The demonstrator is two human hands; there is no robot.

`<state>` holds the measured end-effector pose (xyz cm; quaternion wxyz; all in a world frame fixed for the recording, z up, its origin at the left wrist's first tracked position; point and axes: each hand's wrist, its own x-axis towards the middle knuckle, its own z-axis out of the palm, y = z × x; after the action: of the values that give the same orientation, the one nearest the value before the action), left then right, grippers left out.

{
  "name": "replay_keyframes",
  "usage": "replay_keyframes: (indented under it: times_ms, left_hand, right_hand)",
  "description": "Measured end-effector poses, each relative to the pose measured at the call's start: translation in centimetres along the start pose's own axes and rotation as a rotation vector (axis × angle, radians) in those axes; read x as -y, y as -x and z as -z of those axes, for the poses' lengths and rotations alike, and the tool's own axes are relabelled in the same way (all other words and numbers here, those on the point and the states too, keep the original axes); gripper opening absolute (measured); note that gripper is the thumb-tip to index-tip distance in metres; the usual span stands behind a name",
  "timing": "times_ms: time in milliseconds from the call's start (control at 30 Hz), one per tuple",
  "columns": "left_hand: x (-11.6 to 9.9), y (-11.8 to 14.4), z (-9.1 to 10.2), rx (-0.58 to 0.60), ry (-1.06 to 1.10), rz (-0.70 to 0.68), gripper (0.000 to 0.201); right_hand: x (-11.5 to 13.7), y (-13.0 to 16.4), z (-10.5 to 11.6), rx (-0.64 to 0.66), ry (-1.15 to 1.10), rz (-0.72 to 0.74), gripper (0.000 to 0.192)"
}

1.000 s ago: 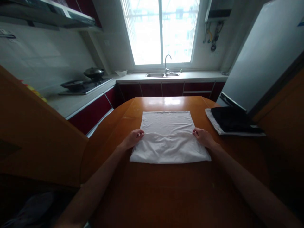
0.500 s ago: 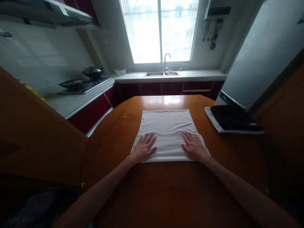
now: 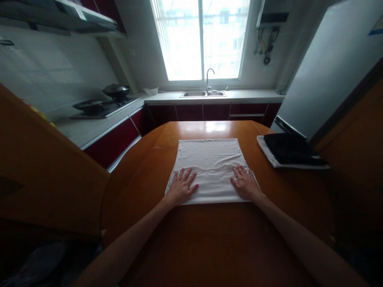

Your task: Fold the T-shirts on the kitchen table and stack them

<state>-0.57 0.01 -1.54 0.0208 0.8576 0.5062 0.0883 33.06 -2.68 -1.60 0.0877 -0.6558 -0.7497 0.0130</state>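
A white folded garment [image 3: 211, 159] lies flat in the middle of the round wooden table [image 3: 221, 243]. Its near part is doubled over, and the fold's edge runs across about level with my fingertips. My left hand [image 3: 181, 186] rests palm down on the near left part of the cloth, fingers spread. Flat on the near right part lies my right hand [image 3: 245, 184], fingers apart as well. Neither hand grips anything.
A stack of folded dark and white cloth [image 3: 289, 150] sits at the table's right edge, next to a white fridge [image 3: 329, 71]. Beyond the table are a sink [image 3: 202, 94] under the window and a stove with pans [image 3: 101, 105] at left. Orange chair backs flank both sides.
One second ago both hands pinched the cloth's side edges at the fold. They let go and moved inward, and now lie flat on the near part. Little moved in the last half second.
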Motion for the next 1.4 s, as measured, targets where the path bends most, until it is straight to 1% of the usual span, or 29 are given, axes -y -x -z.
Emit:
replay_keyframes:
  times_ms: [100,200,267,333,433,500,533,600,667,700,767,833,933,1000,1100,1167,1233,1300,1400]
  left_hand:
    - [-0.3,0.0,0.6,-0.026,0.015,0.011,0.065]
    - [-0.3,0.3,1.9,-0.084,0.026,-0.006,0.061]
    - [0.1,0.7,2.6,-0.102,0.027,-0.021,0.06]
    - [0.7,1.2,2.6,-0.094,0.02,-0.009,0.06]
    - [1.8,1.9,1.8,-0.041,0.023,0.037,0.062]
    - [2.5,1.9,1.3,-0.022,0.055,0.051,0.062]
    - [2.9,1.8,1.2,-0.038,0.082,0.053,0.06]
    - [4.0,1.2,1.5,-0.129,0.132,0.077,0.056]
    - [5.2,0.4,2.0,-0.224,0.148,0.143,0.05]
    - [5.8,0.0,2.3,-0.246,0.142,0.185,0.047]
    - [6.8,-0.7,2.6,-0.237,0.128,0.256,0.041]
    - [7.6,-1.2,2.7,-0.21,0.139,0.294,0.034]
    - [8.1,-1.7,2.7,-0.213,0.187,0.295,0.021]
    - [8.3,-2.1,2.9,-0.22,0.235,0.276,0.016]
    - [8.3,-2.9,3.6,-0.174,0.383,0.258,0.019]
    - [8.3,-3.4,4.1,-0.12,0.485,0.253,0.024]
    - [8.2,-3.7,4.4,-0.093,0.538,0.237,0.027]
    - [8.1,-3.7,4.6,-0.134,0.555,0.23,0.027]
    - [8.0,-3.5,4.5,-0.311,0.567,0.241,0.029]
  right_hand:
    - [0.2,0.3,0.6,-0.055,-0.022,-0.008,0.059]
    - [0.3,1.0,1.6,-0.166,-0.039,0.002,0.054]
    - [0.3,1.5,1.9,-0.221,-0.051,0.021,0.052]
    - [0.4,1.8,1.7,-0.218,-0.057,0.035,0.052]
    - [0.4,1.8,0.8,-0.139,-0.047,0.024,0.052]
    - [0.3,1.4,0.4,-0.121,-0.052,0.011,0.052]
    - [0.1,1.2,0.4,-0.141,-0.065,0.003,0.051]
    - [-0.7,0.7,0.8,-0.217,-0.102,-0.031,0.047]
    - [-2.0,0.1,1.3,-0.29,-0.13,-0.098,0.043]
    - [-2.8,-0.2,1.5,-0.306,-0.137,-0.136,0.04]
    - [-4.2,-1.0,1.8,-0.287,-0.143,-0.197,0.036]
    - [-5.5,-1.8,1.7,-0.224,-0.16,-0.222,0.03]
    - [-6.5,-2.8,1.4,-0.15,-0.23,-0.22,0.022]
    - [-6.7,-3.4,1.2,-0.147,-0.304,-0.216,0.023]
    - [-6.4,-4.2,1.3,-0.159,-0.415,-0.188,0.026]
    - [-6.2,-4.7,1.3,-0.135,-0.482,-0.175,0.023]
    - [-6.0,-5.0,1.4,-0.113,-0.547,-0.175,0.021]
    - [-5.9,-5.2,1.6,-0.143,-0.619,-0.162,0.021]
    - [-6.0,-5.3,2.0,-0.276,-0.727,-0.11,0.025]
